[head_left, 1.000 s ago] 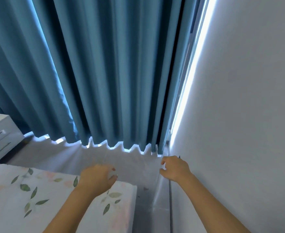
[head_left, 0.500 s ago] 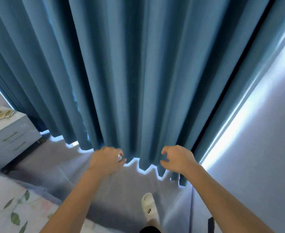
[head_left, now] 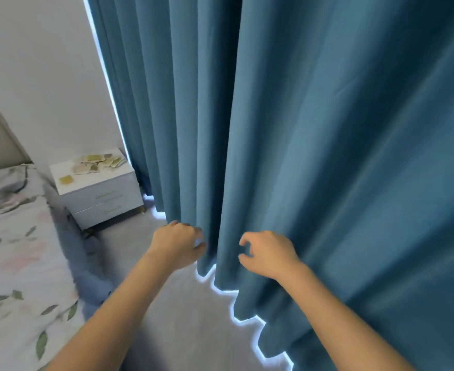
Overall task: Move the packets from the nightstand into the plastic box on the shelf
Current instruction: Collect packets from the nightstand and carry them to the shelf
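- The packets (head_left: 97,163) are seen scattered flat on the top of the white nightstand (head_left: 105,199), at about ten o'clock from both hands and well apart from them; one packet (head_left: 65,179) lies alone toward the nightstand's near left corner.
- The left hand (head_left: 177,243) is held with fingers loosely curled and nothing gripped; it is judged the nearer hand to the packets.
- The right hand (head_left: 267,254) is likewise loosely curled and empty, just beside the blue curtain (head_left: 314,156).
- No long axis is offered by the heap; the packets lie at mixed angles.
- The plastic box and shelf are not in view.
- The bed (head_left: 14,250) lies at eight o'clock.
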{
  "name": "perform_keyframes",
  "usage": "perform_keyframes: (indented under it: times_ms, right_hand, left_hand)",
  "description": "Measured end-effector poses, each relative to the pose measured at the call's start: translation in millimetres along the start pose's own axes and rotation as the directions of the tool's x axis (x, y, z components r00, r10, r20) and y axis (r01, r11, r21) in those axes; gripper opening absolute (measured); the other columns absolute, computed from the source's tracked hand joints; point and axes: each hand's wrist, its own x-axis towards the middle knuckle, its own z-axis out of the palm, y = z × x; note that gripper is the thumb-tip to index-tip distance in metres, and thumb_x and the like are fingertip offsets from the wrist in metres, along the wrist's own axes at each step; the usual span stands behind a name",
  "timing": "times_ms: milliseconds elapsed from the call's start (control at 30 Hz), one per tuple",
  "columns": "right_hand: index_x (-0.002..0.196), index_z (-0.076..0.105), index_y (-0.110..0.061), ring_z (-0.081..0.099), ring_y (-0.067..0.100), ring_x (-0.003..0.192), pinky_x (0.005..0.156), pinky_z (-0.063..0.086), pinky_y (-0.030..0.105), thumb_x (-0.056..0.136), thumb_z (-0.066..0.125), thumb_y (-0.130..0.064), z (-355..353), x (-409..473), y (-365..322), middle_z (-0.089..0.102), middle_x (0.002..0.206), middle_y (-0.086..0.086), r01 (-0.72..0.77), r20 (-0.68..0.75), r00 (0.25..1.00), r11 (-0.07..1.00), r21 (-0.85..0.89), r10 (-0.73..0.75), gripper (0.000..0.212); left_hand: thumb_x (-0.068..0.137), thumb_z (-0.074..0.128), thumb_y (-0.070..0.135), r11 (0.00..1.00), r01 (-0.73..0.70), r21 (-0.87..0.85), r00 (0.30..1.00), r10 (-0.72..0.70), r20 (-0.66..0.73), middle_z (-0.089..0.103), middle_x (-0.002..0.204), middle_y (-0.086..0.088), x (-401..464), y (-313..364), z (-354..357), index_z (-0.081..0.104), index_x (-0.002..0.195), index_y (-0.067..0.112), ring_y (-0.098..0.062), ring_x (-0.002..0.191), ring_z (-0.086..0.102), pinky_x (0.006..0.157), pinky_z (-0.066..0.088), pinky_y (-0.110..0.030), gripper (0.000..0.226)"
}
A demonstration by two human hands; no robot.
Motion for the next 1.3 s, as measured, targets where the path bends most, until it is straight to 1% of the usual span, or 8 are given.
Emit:
perform_keyframes:
  times_ms: [167, 267, 467, 667, 833, 933, 1100, 1300]
  right_hand:
    - [0.119, 0.058, -0.031, 0.058, 0.019, 0.105, 0.074, 0.038, 0.026, 0.087, 0.053, -0.04, -7.5, 111.0, -14.6, 0.066, 0.106, -0.006, 0.131, 0.06, 0.99, 0.991, -0.026, -0.13, 0.033]
    - [0.123, 0.055, -0.031, 0.059, 0.02, 0.105, 0.077, 0.045, 0.028, 0.087, 0.052, -0.041, -5.2, 180.5, -26.5, 0.065, 0.11, -0.004, 0.213, 0.104, 0.972, 0.976, -0.035, -0.209, 0.037]
    - [0.122, 0.057, -0.031, 0.059, 0.021, 0.106, 0.084, 0.048, 0.03, 0.087, 0.051, -0.042, -3.1, 312.1, -68.0, 0.065, 0.109, -0.003, 0.364, 0.155, 0.922, 0.931, -0.025, -0.356, 0.037]
    - [0.122, 0.057, -0.031, 0.058, 0.02, 0.111, 0.087, 0.048, 0.031, 0.087, 0.053, -0.041, 24.2, 416.3, -139.3, 0.063, 0.117, -0.005, 0.439, 0.247, 0.869, 0.898, 0.017, -0.43, 0.036]
    - [0.125, 0.056, -0.032, 0.059, 0.018, 0.11, 0.085, 0.049, 0.03, 0.088, 0.051, -0.042, 44.4, 515.1, -220.7, 0.064, 0.116, -0.006, 0.483, 0.292, 0.837, 0.875, 0.0, -0.462, 0.039]
    - [0.125, 0.055, -0.032, 0.058, 0.019, 0.111, 0.085, 0.048, 0.029, 0.088, 0.051, -0.041, 46.4, 570.6, -268.8, 0.062, 0.121, -0.007, 0.458, 0.282, 0.851, 0.889, 0.017, -0.444, 0.039]
    - [0.123, 0.057, -0.032, 0.057, 0.019, 0.111, 0.083, 0.048, 0.029, 0.088, 0.051, -0.041, 47.7, 655.9, -336.3, 0.064, 0.117, -0.006, 0.434, 0.275, 0.863, 0.901, 0.022, -0.423, 0.037]
    - [0.122, 0.057, -0.03, 0.06, 0.019, 0.108, 0.082, 0.047, 0.028, 0.088, 0.05, -0.04, 66.2, 773.4, -400.5, 0.066, 0.115, -0.006, 0.412, 0.324, 0.859, 0.911, 0.021, -0.396, 0.036]
  left_hand:
    - [0.096, 0.038, 0.053, 0.993, 0.121, 0.0, 0.992, -0.121, 0.022, 0.063, 0.113, 0.005, 58.7, -54.4, -12.2, 0.058, 0.122, 0.038, -0.02, 0.111, 0.055, 0.078, 0.043, -0.029, 0.036]
    - [0.095, 0.038, 0.055, 0.975, 0.222, -0.002, 0.975, -0.222, 0.015, 0.064, 0.114, 0.006, 93.5, -92.8, -6.0, 0.058, 0.123, 0.039, -0.02, 0.109, 0.057, 0.083, 0.047, -0.03, 0.038]
    - [0.095, 0.039, 0.055, 0.91, 0.415, -0.015, 0.909, -0.413, 0.058, 0.063, 0.124, 0.005, 150.1, -168.4, 7.0, 0.051, 0.132, 0.034, -0.02, 0.116, 0.056, 0.09, 0.045, -0.035, 0.045]
    - [0.095, 0.038, 0.05, 0.813, 0.58, -0.056, 0.813, -0.573, 0.102, 0.06, 0.126, 0.001, 189.6, -253.4, 9.1, 0.055, 0.124, 0.029, -0.025, 0.119, 0.052, 0.092, 0.041, -0.036, 0.039]
    - [0.095, 0.037, 0.051, 0.772, 0.633, -0.058, 0.771, -0.623, 0.129, 0.061, 0.124, 0.0, 229.8, -369.4, 12.5, 0.053, 0.126, 0.03, -0.025, 0.117, 0.054, 0.092, 0.042, -0.036, 0.042]
    - [0.094, 0.037, 0.051, 0.77, 0.634, -0.077, 0.773, -0.625, 0.112, 0.063, 0.12, 0.001, 255.7, -439.3, 8.1, 0.054, 0.126, 0.033, -0.023, 0.116, 0.054, 0.091, 0.042, -0.035, 0.041]
    - [0.093, 0.04, 0.053, 0.773, 0.633, -0.053, 0.773, -0.627, 0.095, 0.064, 0.121, 0.006, 302.2, -540.1, -3.7, 0.055, 0.126, 0.037, -0.02, 0.118, 0.053, 0.091, 0.042, -0.031, 0.04]
    - [0.095, 0.038, 0.052, 0.76, 0.643, -0.1, 0.761, -0.619, 0.194, 0.062, 0.126, 0.006, 365.0, -649.4, 12.6, 0.052, 0.128, 0.034, -0.02, 0.122, 0.051, 0.094, 0.041, -0.032, 0.04]
